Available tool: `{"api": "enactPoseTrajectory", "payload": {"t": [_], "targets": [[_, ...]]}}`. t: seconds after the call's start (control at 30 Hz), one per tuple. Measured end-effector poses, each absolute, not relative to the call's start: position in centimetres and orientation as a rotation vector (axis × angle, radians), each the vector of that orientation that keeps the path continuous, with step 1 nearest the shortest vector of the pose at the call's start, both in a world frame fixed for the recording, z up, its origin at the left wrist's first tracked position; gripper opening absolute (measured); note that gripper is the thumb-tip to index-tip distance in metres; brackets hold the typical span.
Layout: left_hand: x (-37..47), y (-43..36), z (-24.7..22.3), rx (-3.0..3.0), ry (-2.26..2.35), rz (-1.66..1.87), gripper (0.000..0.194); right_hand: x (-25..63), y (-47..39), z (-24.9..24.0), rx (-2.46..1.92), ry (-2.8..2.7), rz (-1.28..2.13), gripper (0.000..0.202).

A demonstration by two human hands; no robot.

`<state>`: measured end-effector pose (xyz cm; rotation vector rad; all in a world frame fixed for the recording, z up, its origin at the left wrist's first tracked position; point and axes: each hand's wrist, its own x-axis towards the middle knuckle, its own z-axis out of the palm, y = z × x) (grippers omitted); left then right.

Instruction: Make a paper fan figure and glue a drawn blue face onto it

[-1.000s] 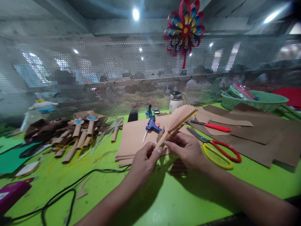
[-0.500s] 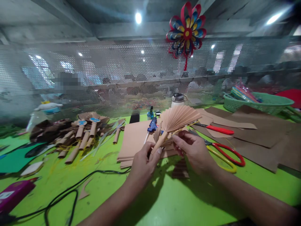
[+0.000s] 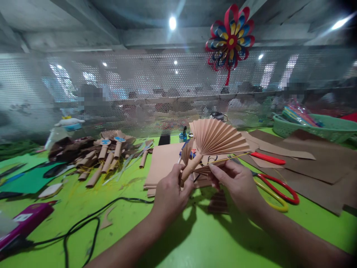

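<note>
My left hand is closed round the rolled-paper handle of a pleated brown paper fan. The fan spreads up and to the right from the handle's top. With thumb and fingers pinched, my right hand grips the lower pleated edge of the fan, where a thin yellow thread runs along. A small pleated piece stands up on the left side of the handle. Behind it, a blue tool is mostly hidden. On the table under my hands lies a dark pleated scrap.
Stacked brown paper lies behind my left hand. Scissors with red and yellow handles and a red-handled tool lie at right, near dark paper sheets. Finished-looking fans pile up at left. A black cable crosses the front left.
The view has shifted a little to the left, so the table things sit further right. The fan has tilted, showing more of its pleated face. Both hands keep their hold.
</note>
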<state>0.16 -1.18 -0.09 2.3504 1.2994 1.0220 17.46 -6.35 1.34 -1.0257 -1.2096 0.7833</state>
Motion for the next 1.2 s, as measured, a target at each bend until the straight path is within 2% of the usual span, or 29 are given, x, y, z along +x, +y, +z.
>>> {"api": "enactPoseTrajectory", "payload": {"t": [0.4, 0.87, 1.2], "targets": [[-0.14, -1.53, 0.24, 2.410, 1.269, 1.007, 0.029, 17.87, -5.60, 0.71, -0.929, -1.095, 0.998, 0.023], [-0.25, -0.99, -0.07, 2.437, 1.353, 1.079, 0.026, 17.55, -5.84, 1.28, -1.009, -1.142, 0.929, 0.024], [-0.28, -0.59, -0.27, 2.463, 1.355, 1.129, 0.015, 17.52, -5.69, 0.94, -0.971, -1.142, 0.999, 0.023]]}}
